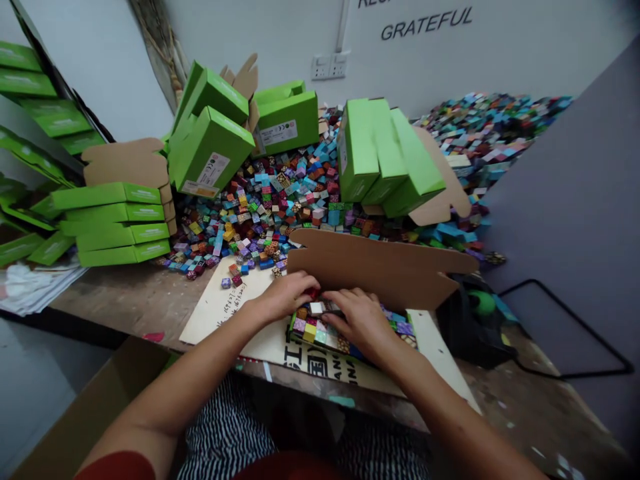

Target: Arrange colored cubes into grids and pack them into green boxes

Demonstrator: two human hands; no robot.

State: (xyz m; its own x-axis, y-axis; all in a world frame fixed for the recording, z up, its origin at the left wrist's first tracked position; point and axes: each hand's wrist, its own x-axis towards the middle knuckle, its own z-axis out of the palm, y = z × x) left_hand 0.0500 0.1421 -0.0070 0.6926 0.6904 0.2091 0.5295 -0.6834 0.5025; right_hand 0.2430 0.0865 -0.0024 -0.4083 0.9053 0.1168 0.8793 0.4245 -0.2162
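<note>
In the head view, an open green box with a raised brown cardboard lid lies before me, filled with small patterned colour blocks. My left hand is at its left end, fingers bent and closed around a dark red block. Over the middle of the box rests my right hand, thumb and forefinger apart, fingertips touching the blocks beside a white block. Its palm and fingers hide part of the contents.
Loose blocks are heaped behind the box. Green boxes stand on the heap at left and right, with a stack of flat boxes further left. A black tape dispenser sits at right. Printed cardboard lies underneath.
</note>
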